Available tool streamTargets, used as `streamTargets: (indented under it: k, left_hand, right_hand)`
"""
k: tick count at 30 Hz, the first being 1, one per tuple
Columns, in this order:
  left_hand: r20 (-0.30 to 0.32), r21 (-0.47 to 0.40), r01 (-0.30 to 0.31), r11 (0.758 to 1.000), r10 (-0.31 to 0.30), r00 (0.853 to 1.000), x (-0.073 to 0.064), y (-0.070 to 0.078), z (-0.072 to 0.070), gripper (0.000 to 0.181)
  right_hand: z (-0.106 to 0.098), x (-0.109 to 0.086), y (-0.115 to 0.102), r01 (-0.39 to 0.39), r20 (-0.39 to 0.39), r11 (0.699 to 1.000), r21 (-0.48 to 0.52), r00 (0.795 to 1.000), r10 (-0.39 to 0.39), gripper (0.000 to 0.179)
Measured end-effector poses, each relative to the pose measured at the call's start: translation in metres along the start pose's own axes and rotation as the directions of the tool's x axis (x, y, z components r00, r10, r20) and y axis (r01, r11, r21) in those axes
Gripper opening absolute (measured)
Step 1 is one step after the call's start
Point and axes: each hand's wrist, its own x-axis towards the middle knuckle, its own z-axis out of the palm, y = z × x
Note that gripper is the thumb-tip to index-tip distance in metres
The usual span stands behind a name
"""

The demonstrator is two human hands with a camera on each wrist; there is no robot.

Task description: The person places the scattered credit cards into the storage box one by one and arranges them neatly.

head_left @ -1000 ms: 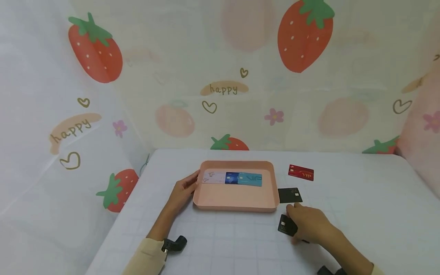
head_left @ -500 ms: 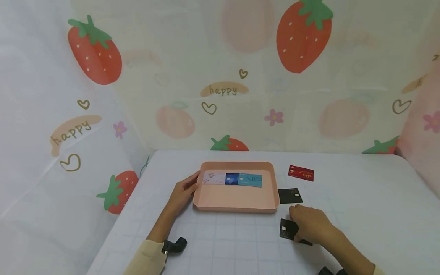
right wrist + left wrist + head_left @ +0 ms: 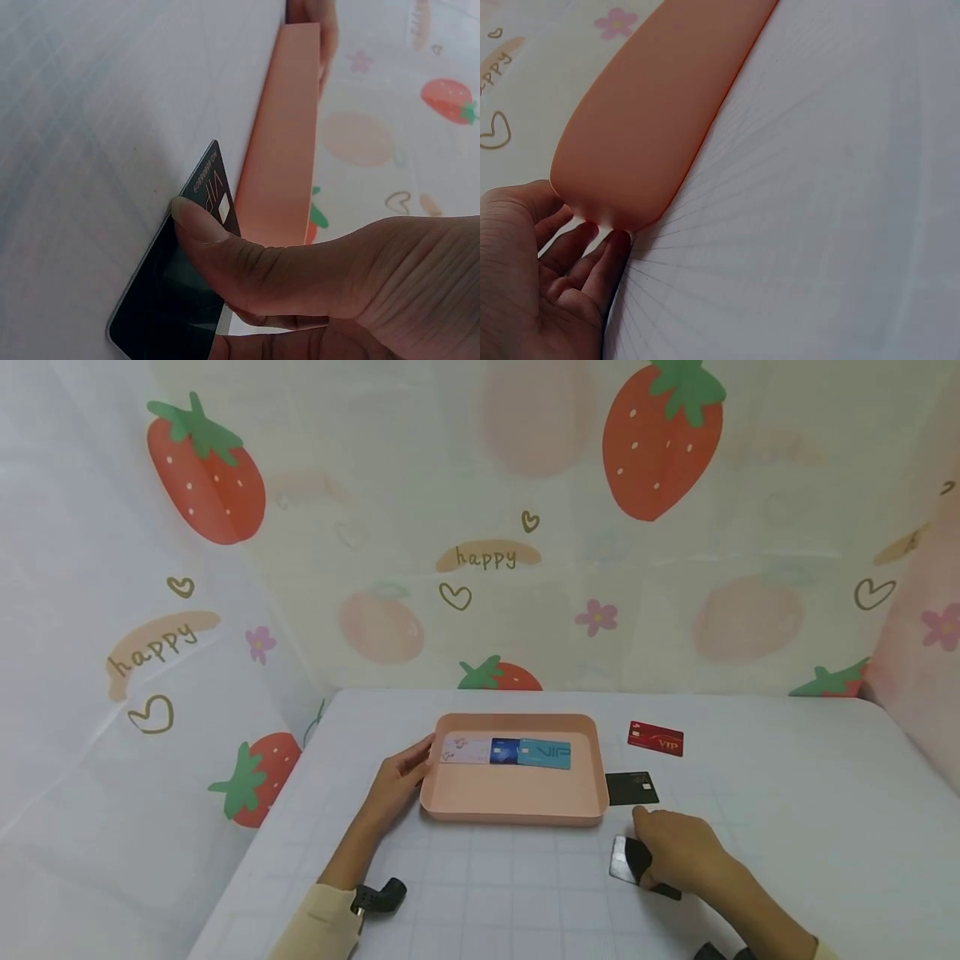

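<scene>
In the head view, my right hand (image 3: 682, 847) pinches a black VIP card (image 3: 624, 857) in front of the tray's right corner. Light glares white off the card's left part. The right wrist view shows my thumb along one edge of this card (image 3: 165, 300), with fingers behind it. My left hand (image 3: 397, 783) rests its fingertips against the outer left wall of the pink tray (image 3: 513, 797). Inside lie a pale patterned card (image 3: 465, 751), a dark blue card (image 3: 504, 750) and a light blue VIP card (image 3: 547, 754), in an overlapping row.
Just right of the tray, a second black card (image 3: 630, 788) lies against its wall. Farther back is a red VIP card (image 3: 656, 738). Behind the white table (image 3: 810, 827) hangs a strawberry-print curtain (image 3: 660, 635).
My right hand and its card have shifted slightly toward me and to the right. The card has tilted, and its face now glares white. My left hand and the tray keep their places.
</scene>
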Motion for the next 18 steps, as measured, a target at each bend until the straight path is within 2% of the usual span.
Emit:
streamTargets:
  k: [4, 6, 11, 13, 18]
  left_hand:
    - [-0.004, -0.001, 0.009, 1.0, -0.009, 1.0, -0.0006, 0.0007, 0.0007, 0.047]
    - [0.0, -0.002, 0.025, 1.0, -0.025, 1.0, -0.0027, 0.0064, 0.0017, 0.048]
    - [0.002, -0.008, 0.04, 0.999, -0.04, 0.999, -0.0018, 0.0053, 0.0025, 0.048]
    - [-0.002, -0.009, 0.027, 1.0, -0.027, 1.0, 0.0006, -0.0006, 0.0014, 0.048]
    - [-0.012, -0.001, 0.0, 1.0, 0.0, 1.0, 0.0006, 0.0001, 0.0004, 0.047]
  right_hand:
    - [-0.0006, -0.0004, 0.001, -0.03, 0.02, 1.0, 0.0, 0.999, 0.03, 0.064]
    - [-0.0009, -0.0009, 0.0009, -0.036, 0.022, 0.999, -0.006, 0.999, 0.036, 0.063]
    - [-0.0017, -0.0034, 0.0015, -0.028, 0.015, 0.999, -0.017, 0.999, 0.029, 0.054]
    - [-0.0023, -0.0041, 0.0019, -0.023, 0.01, 1.0, -0.014, 1.0, 0.023, 0.05]
    - [-0.0045, -0.0041, 0.0023, -0.016, 0.019, 1.0, 0.016, 1.0, 0.015, 0.045]
